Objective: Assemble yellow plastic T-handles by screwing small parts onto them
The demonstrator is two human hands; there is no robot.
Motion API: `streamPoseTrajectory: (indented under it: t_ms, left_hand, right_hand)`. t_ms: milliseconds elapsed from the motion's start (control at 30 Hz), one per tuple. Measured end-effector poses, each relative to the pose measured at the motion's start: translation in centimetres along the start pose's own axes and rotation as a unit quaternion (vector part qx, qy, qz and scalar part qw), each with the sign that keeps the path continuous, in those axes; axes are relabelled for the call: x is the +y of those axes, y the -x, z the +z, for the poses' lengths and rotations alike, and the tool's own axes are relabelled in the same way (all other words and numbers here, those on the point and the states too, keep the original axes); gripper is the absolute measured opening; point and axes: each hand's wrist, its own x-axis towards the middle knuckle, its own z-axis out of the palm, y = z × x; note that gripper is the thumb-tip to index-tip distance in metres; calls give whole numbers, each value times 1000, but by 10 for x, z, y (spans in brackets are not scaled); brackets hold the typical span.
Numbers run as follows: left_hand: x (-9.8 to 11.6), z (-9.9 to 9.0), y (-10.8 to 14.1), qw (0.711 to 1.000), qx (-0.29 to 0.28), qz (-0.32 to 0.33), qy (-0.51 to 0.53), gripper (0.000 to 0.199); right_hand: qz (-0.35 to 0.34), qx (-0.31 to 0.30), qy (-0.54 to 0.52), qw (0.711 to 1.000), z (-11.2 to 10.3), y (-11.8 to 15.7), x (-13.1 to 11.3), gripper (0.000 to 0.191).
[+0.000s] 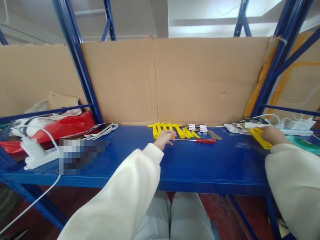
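Note:
At the right end of the blue bench (210, 166), my right hand (273, 135) is closed around a yellow T-shaped plastic handle (261, 138), partly hidden by the fingers. My left hand (165, 138) hovers or rests near a row of similar yellow T-shaped handles (179, 131). Its fingers are loosely apart and nothing shows in them. To the right of that row lie several small yellow pieces (192, 133) and a stack of white-and-dark strips (197, 128). In front of them is a screwdriver with a red handle (205, 141), its shaft pointing toward my left hand.
Cardboard (200, 80) stands along the back. Thin flat metal pieces (214, 135) lie beyond the screwdriver. On the left are a white power strip (45, 158), a phone (98, 129) with a cable, and a red bag (65, 128). Green tape (305, 144) sits beside my right sleeve.

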Motion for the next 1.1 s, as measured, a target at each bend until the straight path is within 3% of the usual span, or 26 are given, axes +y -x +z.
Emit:
streamPoseTrajectory:
  t_ms: [100,200,500,567,667,800,900,967,1100]
  left_hand:
    - [0,0,1,1000,-3,0,-6,8]
    - [-1,0,0,1000,-3,1,-13,9]
    - [-8,1,-10,993,30,51,-102,17]
    - [-9,-2,-14,978,71,86,-176,22]
    - [-13,-10,-17,930,176,145,-288,28]
    - [-17,-21,-21,890,263,71,-365,37]
    - [-19,-30,-27,894,267,17,-360,41]
    - [-21,-35,-32,900,250,14,-357,43]
    - [-23,-45,-40,911,234,24,-340,45]
  right_hand:
    - [31,-62,27,997,-5,5,-6,55]
    - [36,-71,29,996,-8,10,-10,56]
    - [65,1,-68,996,-12,24,-31,52]
    - [65,26,-114,991,-17,30,-46,54]
    - [38,81,-211,973,-32,40,-78,53]
    - [4,149,-317,937,-52,48,-130,48]
    - [-35,191,-375,906,-55,51,-168,47]
    - [-65,198,-397,894,-49,54,-190,46]
    - [-128,152,-404,893,-22,68,-218,41]
